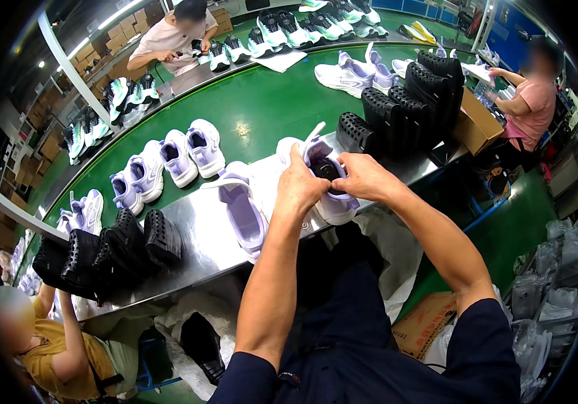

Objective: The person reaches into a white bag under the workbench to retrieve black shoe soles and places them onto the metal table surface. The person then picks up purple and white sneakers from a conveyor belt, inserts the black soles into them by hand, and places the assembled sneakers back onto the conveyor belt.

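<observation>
A shoe [243,225] rests on the bench [203,232] (conveyor [243,128] behind).

Black forms [407,114], obstacles either side

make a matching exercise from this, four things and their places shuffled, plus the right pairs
1. lavender-and-white sneaker with black piece inside
2. flat green work surface
3. person in mustard-yellow shirt
4. clear crumpled plastic bags

A. lower right side
B. beyond the silver metal bench
C. between bare left hand and bare right hand
D. lower left side

Pairs: 1-C, 2-B, 3-D, 4-A
</observation>
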`<state>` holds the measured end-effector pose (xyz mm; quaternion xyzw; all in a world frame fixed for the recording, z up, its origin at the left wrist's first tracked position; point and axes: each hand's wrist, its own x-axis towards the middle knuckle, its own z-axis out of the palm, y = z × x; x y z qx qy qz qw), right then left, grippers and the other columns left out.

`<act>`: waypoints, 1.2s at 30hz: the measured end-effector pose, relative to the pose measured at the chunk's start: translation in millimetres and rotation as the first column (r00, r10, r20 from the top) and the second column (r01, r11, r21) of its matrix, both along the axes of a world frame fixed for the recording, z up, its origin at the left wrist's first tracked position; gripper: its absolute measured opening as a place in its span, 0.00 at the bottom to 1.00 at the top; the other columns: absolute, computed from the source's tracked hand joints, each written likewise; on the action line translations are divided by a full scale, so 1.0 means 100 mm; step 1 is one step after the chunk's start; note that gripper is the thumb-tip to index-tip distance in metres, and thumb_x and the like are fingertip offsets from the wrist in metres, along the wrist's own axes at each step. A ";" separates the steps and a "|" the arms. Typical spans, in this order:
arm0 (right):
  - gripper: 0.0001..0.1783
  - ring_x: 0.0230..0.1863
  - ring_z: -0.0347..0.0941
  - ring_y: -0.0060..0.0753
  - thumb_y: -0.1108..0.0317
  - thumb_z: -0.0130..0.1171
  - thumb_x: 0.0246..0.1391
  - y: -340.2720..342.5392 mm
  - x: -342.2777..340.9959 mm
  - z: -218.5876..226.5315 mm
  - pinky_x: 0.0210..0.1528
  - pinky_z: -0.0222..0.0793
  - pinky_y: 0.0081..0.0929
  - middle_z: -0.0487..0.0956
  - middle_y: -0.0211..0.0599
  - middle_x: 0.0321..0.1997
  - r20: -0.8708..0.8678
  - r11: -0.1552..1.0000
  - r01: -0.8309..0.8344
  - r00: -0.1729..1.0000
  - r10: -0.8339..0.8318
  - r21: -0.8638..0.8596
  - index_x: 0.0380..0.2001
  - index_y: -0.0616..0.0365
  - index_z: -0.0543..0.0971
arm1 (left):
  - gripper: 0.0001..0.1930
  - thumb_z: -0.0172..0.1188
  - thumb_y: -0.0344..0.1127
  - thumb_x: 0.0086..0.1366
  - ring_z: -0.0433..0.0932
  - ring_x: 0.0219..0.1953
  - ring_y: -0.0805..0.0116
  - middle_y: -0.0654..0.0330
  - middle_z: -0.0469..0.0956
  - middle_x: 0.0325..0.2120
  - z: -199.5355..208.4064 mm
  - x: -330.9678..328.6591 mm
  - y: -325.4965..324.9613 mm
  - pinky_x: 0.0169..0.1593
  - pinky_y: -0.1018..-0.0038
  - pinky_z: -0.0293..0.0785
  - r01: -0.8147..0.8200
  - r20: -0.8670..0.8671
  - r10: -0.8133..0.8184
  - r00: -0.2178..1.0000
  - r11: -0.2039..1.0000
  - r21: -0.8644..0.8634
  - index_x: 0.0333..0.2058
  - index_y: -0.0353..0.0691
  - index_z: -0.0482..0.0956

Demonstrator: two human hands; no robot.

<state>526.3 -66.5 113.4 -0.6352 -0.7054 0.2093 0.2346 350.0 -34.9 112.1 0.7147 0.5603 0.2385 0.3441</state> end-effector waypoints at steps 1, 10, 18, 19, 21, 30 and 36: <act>0.20 0.44 0.81 0.64 0.60 0.67 0.47 0.07 0.00 0.00 0.48 0.77 0.49 0.82 0.64 0.38 0.105 0.998 0.043 0.994 -0.038 -0.045 0.33 0.71 0.82 | 0.50 0.71 0.35 0.51 0.82 0.49 0.41 0.35 0.82 0.42 -0.01 0.06 0.03 0.54 0.59 0.77 -0.053 -0.042 0.053 0.998 0.999 -0.003 0.69 0.27 0.53; 0.16 0.44 0.83 0.60 0.62 0.65 0.47 0.32 -0.08 -0.14 0.50 0.79 0.49 0.84 0.59 0.38 0.278 0.991 0.128 0.951 -0.136 0.047 0.35 0.64 0.85 | 0.32 0.68 0.35 0.61 0.80 0.45 0.38 0.38 0.80 0.40 0.24 -0.13 -0.61 0.49 0.53 0.75 0.016 -0.039 0.003 0.999 0.884 0.467 0.62 0.34 0.67; 0.21 0.40 0.80 0.67 0.60 0.67 0.45 0.29 -0.26 -0.10 0.46 0.75 0.53 0.81 0.67 0.33 0.212 0.996 0.061 0.974 -0.073 0.063 0.30 0.73 0.82 | 0.18 0.66 0.43 0.63 0.79 0.43 0.47 0.43 0.79 0.38 -0.38 -1.17 -0.82 0.50 0.62 0.74 -0.345 0.355 0.287 0.890 0.932 0.112 0.42 0.34 0.76; 0.22 0.41 0.80 0.66 0.57 0.66 0.47 0.31 -0.37 -0.11 0.47 0.75 0.53 0.81 0.66 0.34 0.236 0.998 0.043 0.970 -0.052 0.043 0.31 0.72 0.83 | 0.15 0.67 0.40 0.63 0.80 0.48 0.59 0.52 0.81 0.36 -0.37 -1.11 -0.74 0.54 0.64 0.74 -0.357 0.340 0.314 0.886 0.931 0.070 0.40 0.34 0.76; 0.24 0.42 0.80 0.66 0.54 0.66 0.48 0.34 -0.42 -0.11 0.46 0.75 0.53 0.82 0.65 0.35 0.258 0.999 0.024 0.966 -0.034 0.043 0.32 0.71 0.83 | 0.18 0.67 0.42 0.63 0.80 0.49 0.51 0.44 0.82 0.40 -0.27 -1.00 -0.64 0.54 0.62 0.75 -0.323 0.291 0.283 0.914 0.942 0.096 0.40 0.32 0.76; 0.19 0.23 0.78 0.33 0.59 0.70 0.55 -0.33 -0.33 0.74 0.29 0.70 0.30 0.82 0.45 0.23 -0.002 0.999 0.043 0.999 -0.043 -0.026 0.36 0.68 0.81 | 0.14 0.68 0.35 0.63 0.75 0.47 0.49 0.50 0.80 0.44 0.63 -2.99 -1.00 0.54 0.58 0.72 -0.378 -0.038 0.903 0.427 0.217 0.900 0.45 0.35 0.81; 0.11 0.23 0.72 0.17 0.68 0.67 0.59 -0.63 -0.73 0.85 0.27 0.66 0.19 0.80 0.33 0.21 -0.312 0.974 -0.227 0.926 0.212 -0.014 0.35 0.68 0.81 | 0.20 0.70 0.49 0.60 0.78 0.47 0.50 0.53 0.83 0.40 0.78 -3.57 -1.00 0.53 0.58 0.73 -0.524 -0.339 0.922 0.189 0.387 0.759 0.42 0.39 0.86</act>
